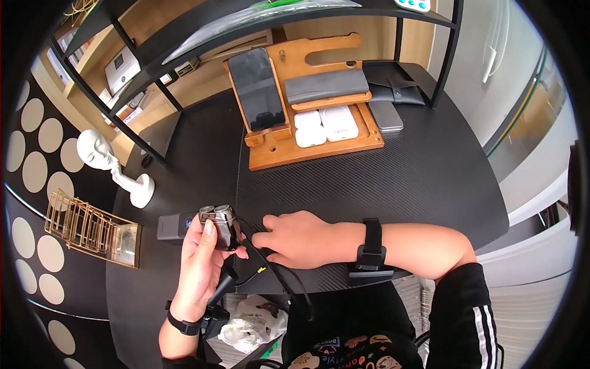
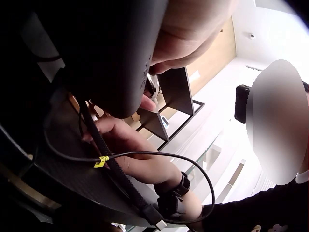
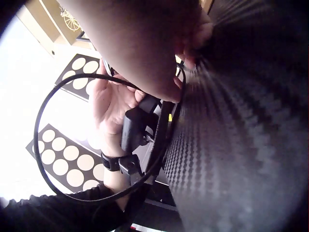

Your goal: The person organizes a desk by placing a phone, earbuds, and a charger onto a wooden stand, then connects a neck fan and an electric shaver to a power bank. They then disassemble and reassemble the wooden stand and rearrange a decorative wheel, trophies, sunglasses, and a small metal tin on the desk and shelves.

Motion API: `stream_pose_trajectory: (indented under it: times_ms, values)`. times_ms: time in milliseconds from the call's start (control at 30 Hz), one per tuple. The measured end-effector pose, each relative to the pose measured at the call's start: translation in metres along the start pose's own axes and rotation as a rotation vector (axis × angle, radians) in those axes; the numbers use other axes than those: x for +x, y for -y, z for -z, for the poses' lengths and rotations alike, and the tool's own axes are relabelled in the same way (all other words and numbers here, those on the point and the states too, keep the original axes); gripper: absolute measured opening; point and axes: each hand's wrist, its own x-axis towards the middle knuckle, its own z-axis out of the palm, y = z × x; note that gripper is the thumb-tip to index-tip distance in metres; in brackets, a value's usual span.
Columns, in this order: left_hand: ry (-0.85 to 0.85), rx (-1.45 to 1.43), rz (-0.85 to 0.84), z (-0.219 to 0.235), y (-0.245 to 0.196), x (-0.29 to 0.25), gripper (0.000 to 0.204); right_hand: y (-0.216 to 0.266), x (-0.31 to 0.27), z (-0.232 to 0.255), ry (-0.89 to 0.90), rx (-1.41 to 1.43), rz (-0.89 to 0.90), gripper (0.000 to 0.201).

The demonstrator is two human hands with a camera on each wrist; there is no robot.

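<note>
My left hand grips a dark, glossy electric shaver, its round metal heads facing up and the thumb along its front. Beside it, low over the near part of the desk, is my right hand, palm down with bent fingers at a black cable. In the right wrist view, the right fingertips are close to the desktop where the thin cable begins its wide loop. A yellow tag marks the cable in the left wrist view. A grey box lies behind the left hand.
A wooden stand holds a phone, a grey case and white earbud cases. A white figurine and a gold wire rack stand left. A black shelf spans the back of the desk.
</note>
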Motion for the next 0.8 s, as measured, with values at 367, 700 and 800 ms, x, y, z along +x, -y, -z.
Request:
stream_pose_trajectory:
  times_ms: [367, 700, 800]
  values:
    - [0.061, 0.161, -0.066, -0.005, 0.008, -0.001, 0.026, -0.005, -0.003, -0.001, -0.147, -0.106, -0.152, 0.029]
    - [0.124, 0.358, -0.113, -0.013, 0.003, -0.011, 0.023, -0.008, 0.005, 0.012, -0.107, 0.676, -0.075, 0.011]
    - [0.101, 0.35, -0.123, -0.012, 0.005, -0.009, 0.022, -0.028, 0.009, 0.008, -0.093, 1.336, -0.098, 0.024]
